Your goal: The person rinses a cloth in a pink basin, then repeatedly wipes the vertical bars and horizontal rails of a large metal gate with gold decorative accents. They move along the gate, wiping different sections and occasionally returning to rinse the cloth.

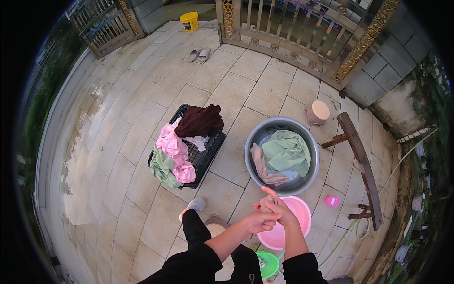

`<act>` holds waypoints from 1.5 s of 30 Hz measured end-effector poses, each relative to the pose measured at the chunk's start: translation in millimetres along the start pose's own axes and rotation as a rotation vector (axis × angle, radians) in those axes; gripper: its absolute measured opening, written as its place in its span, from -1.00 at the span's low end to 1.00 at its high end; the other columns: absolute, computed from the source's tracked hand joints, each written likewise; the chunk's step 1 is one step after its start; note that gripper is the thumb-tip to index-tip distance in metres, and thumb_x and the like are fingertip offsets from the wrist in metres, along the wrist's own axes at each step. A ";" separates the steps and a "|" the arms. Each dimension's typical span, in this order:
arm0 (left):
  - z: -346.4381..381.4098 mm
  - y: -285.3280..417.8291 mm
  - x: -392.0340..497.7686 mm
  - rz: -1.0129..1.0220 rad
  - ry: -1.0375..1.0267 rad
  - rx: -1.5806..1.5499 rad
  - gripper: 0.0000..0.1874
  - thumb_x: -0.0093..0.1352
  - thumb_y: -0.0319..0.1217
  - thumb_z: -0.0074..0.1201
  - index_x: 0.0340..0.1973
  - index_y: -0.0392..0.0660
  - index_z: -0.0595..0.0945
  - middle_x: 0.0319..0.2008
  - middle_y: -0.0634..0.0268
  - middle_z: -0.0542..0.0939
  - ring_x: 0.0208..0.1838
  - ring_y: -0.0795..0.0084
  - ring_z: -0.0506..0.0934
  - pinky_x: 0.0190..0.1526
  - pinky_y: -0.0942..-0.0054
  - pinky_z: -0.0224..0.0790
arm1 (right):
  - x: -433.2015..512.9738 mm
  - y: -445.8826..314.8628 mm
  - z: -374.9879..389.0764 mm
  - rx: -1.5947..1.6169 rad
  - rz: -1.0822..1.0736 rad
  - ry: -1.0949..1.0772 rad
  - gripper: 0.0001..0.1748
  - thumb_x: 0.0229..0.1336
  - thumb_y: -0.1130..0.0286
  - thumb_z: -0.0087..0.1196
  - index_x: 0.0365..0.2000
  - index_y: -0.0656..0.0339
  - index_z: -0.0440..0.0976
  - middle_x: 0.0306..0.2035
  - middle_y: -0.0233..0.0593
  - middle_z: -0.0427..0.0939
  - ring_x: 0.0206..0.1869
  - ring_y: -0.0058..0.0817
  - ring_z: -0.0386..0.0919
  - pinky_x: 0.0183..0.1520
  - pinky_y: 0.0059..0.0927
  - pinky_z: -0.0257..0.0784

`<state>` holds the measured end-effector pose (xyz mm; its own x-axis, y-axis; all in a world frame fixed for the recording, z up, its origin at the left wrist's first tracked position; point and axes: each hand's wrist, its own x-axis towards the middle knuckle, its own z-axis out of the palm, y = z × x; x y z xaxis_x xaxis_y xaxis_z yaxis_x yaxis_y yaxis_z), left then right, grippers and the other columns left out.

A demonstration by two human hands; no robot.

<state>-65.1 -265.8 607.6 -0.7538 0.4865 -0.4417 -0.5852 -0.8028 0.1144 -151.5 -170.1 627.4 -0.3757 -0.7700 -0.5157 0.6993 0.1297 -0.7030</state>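
Both my hands are together above the rim of a pink plastic basin (300,216). My left hand (263,222) and my right hand (282,209) are closed around a small bunched pinkish-beige cloth (268,204). Just beyond them stands a large grey metal-looking tub (248,167) holding a light green cloth (285,151), a beige cloth (262,167) and a pale blue one. To the left is a black plastic crate (211,159) with a dark maroon garment (200,122), pink cloth (172,142) and green cloth (165,168) in it and over its edge.
A wooden bench (361,167) stands at the right, near a small stool (317,113) and a pink cup (332,201). A green basin (271,264) and a hose (337,245) lie close to me. Slippers (199,54) and a yellow bucket (189,22) are farther off by the metal gate (283,48).
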 end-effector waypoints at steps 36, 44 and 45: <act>-262.4 205.8 -619.8 0.628 1.334 0.787 -0.74 0.12 -0.31 0.11 -0.39 -0.23 0.54 -0.50 0.09 0.58 -0.42 0.12 0.54 -0.39 0.16 0.37 | 334.5 163.6 666.3 -0.851 -0.116 -0.260 -0.64 0.31 0.18 -0.22 -0.19 0.27 0.42 -0.42 -0.23 0.51 -0.36 -0.45 0.50 -0.24 -0.48 0.39; -199.4 239.1 -746.8 0.458 0.800 0.407 -0.67 0.16 -0.39 0.14 -0.68 0.04 0.27 -0.79 0.51 0.19 -0.80 0.67 0.10 -0.77 0.61 -0.18 | 280.5 55.0 757.4 -1.497 -1.081 -0.991 -0.48 0.03 0.46 -0.05 0.06 -0.10 0.28 0.04 -0.12 0.36 -0.03 -0.19 0.43 -0.05 -0.25 0.39; -197.9 244.2 -748.7 0.404 0.723 0.435 -0.68 0.16 -0.38 0.14 -0.68 0.04 0.28 -0.80 0.52 0.19 -0.80 0.66 0.11 -0.76 0.61 -0.17 | 285.9 58.6 761.8 -1.491 -1.123 -1.052 -0.45 0.00 0.47 -0.04 0.07 -0.12 0.28 0.05 -0.10 0.34 -0.03 -0.18 0.44 -0.08 -0.24 0.41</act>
<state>415.6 -894.3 790.1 -0.6408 -0.2512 -0.7255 -0.4903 -0.5932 0.6385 245.4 -858.5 811.9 0.5757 -0.7561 0.3113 -0.5970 -0.6488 -0.4719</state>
